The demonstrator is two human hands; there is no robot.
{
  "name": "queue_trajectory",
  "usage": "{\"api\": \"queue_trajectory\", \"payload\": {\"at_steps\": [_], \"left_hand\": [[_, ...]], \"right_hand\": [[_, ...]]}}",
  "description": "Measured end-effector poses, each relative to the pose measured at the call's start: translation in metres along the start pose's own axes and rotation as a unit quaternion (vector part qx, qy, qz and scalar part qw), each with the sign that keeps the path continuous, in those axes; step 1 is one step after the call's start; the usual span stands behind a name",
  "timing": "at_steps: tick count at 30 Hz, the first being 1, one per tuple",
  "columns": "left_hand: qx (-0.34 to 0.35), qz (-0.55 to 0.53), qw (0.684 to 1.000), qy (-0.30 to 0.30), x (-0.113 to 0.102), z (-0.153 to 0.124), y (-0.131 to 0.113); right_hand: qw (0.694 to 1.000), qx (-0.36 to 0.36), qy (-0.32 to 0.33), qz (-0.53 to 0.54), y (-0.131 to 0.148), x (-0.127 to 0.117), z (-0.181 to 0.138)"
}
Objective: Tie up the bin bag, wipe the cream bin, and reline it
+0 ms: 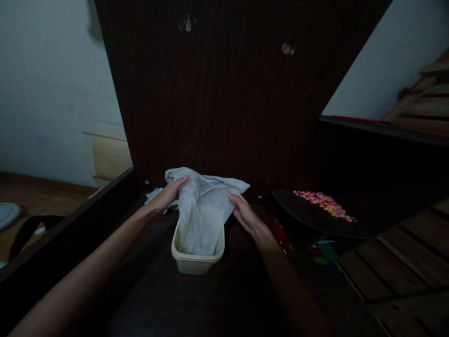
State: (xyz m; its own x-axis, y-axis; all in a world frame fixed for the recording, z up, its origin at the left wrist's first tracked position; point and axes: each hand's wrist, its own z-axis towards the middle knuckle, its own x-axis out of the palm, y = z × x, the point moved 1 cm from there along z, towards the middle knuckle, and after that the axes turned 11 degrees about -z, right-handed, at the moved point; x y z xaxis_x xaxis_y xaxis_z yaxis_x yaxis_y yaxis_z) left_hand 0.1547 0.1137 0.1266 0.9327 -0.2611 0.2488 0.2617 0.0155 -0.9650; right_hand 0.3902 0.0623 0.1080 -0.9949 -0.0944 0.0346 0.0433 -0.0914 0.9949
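A thin, whitish, translucent bag (203,210) is spread above a cream rectangular tub (196,266), its lower part hanging down inside. My left hand (168,194) grips the bag's upper left side, thumb on top and the other fingers hidden behind it. On the opposite side my right hand (245,214) pinches the bag's right edge, with the thumb lying over the film. The tub stands upright on the dark wooden surface (161,299). Just behind my left hand lies a crumpled pale blue-white piece (153,194), partly hidden.
A tall dark wooden panel (217,93) rises directly behind the tub. To the left runs a raised dark edge (70,224). On the right, a dark curved shelf (298,210) carries a cluster of small pink and yellow pieces (324,203). Wooden slats (403,262) lie beyond.
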Motion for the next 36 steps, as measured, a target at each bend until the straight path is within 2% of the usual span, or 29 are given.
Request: {"api": "queue_trajectory", "payload": {"at_steps": [3,7,10,15,19,23,26,28,29,32,34,36], "left_hand": [[0.061,-0.021,0.998,-0.021,0.013,0.003,-0.016],[0.140,0.004,0.990,0.004,0.032,0.003,-0.037],[0.187,0.039,0.981,0.020,0.047,-0.003,-0.051],[0.219,0.019,0.971,0.093,0.068,-0.013,-0.061],[0.228,0.015,0.966,0.122,0.073,-0.019,-0.060],[0.254,0.002,0.962,0.096,0.069,-0.030,-0.062],[0.319,0.039,0.947,0.022,0.057,-0.038,-0.060],[0.301,0.116,0.946,-0.013,0.049,-0.040,-0.055],[0.266,0.154,0.951,-0.006,0.046,-0.040,-0.052],[0.164,0.220,0.959,0.075,0.045,-0.040,-0.041],[0.154,0.228,0.956,0.104,0.049,-0.040,-0.036],[0.172,0.223,0.954,0.105,0.054,-0.039,-0.032]], "right_hand": [[1.000,-0.016,0.018,0.001,0.015,0.009,0.003],[0.996,-0.054,0.068,-0.020,0.031,0.026,0.006],[0.993,-0.094,0.067,-0.013,0.041,0.040,0.005],[0.988,-0.154,0.009,0.021,0.052,0.059,0.000],[0.983,-0.177,-0.041,0.029,0.058,0.061,-0.001],[0.961,-0.232,-0.147,0.016,0.063,0.052,0.003],[0.947,-0.244,-0.209,-0.001,0.064,0.041,0.005],[0.943,-0.245,-0.225,-0.005,0.066,0.036,0.004],[0.942,-0.248,-0.227,-0.008,0.067,0.035,0.003],[0.942,-0.255,-0.217,-0.017,0.072,0.033,-0.002],[0.948,-0.254,-0.190,-0.014,0.077,0.033,-0.007],[0.957,-0.256,-0.133,-0.016,0.081,0.031,-0.013]]}}
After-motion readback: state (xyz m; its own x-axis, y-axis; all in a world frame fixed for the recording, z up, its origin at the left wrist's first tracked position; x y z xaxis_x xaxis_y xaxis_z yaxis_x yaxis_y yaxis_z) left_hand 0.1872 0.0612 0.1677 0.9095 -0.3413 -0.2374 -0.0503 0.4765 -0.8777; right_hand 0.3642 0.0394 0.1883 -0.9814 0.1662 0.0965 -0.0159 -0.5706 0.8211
